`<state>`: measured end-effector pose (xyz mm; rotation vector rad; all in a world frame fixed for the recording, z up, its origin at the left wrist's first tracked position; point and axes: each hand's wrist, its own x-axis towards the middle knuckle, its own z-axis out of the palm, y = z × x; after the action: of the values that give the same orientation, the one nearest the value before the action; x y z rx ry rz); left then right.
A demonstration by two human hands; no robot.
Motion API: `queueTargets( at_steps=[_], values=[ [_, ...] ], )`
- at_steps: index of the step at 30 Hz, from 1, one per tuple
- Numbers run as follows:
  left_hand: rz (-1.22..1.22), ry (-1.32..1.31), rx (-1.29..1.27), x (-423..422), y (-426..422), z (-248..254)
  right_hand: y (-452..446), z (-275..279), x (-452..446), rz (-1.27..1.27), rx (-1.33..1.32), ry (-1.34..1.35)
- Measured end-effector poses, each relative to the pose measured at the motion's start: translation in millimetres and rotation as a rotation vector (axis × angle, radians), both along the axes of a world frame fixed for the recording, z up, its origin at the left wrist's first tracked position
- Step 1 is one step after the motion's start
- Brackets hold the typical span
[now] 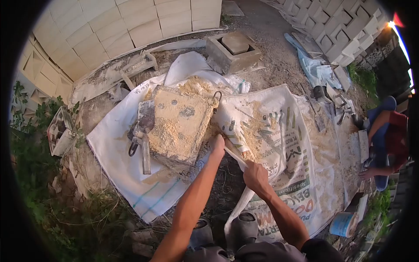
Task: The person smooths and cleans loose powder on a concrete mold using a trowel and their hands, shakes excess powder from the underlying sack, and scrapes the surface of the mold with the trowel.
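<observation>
Both my hands are at the near left edge of a printed white sack (279,131) strewn with yellowish crumbs. My left hand (217,144) is closed on the edge close to the block, its fingers partly hidden. To its right, my right hand (256,175) is clenched round the same edge, which stretches between the two. Left of the sack, a square block or mould (181,124) covered in crumbly material lies on another white sack (118,131), with a metal loop at its upper right corner. A trowel-like tool (146,153) rests against the block's left side.
A square concrete piece (233,52) stands beyond the sacks. Stacked pale blocks (109,26) line the back left. Hand tools (342,107) lie at the right, near another person (386,139). A tub (343,224) sits at the lower right, plants at the left.
</observation>
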<state>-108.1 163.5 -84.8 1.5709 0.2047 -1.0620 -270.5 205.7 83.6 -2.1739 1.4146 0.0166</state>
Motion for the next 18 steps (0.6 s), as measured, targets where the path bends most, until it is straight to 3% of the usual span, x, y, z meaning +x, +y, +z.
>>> queueTargets(
  at_steps=[1, 2, 4, 6, 8, 9, 11, 18],
  values=[
    [0.012, -0.198, 0.108, -1.4, -2.4, -0.1, 2.1, -1.4, -2.5, 0.012, -0.025, -0.006],
    [0.014, -0.199, 0.102, -6.4, 0.5, 0.4, 3.2, -1.2, -4.0, 0.023, -0.051, -0.019],
    [-0.255, -0.751, 0.126, -14.0, 13.4, 5.9, 7.1, 8.6, -14.1, 0.019, -0.032, -0.016],
    [-0.302, -0.751, 0.233, -23.7, 19.9, 19.1, 15.4, 11.4, -27.5, 0.018, -0.006, -0.006],
    [-0.232, -0.752, 0.01, -34.3, 28.1, 38.4, 19.2, 11.9, -38.2, -0.012, 0.026, 0.044],
    [-0.378, -0.588, 0.083, -34.0, 31.5, 65.9, 21.4, 19.5, -41.1, -0.028, 0.042, 0.051],
    [-0.378, -0.569, 0.042, -38.5, 39.1, 78.1, 24.8, 20.9, -49.0, -0.006, 0.039, 0.051],
    [-0.305, -0.515, -0.086, -55.2, 58.6, 64.4, 40.1, 38.0, -55.9, 0.0, 0.081, 0.037]
  ],
)
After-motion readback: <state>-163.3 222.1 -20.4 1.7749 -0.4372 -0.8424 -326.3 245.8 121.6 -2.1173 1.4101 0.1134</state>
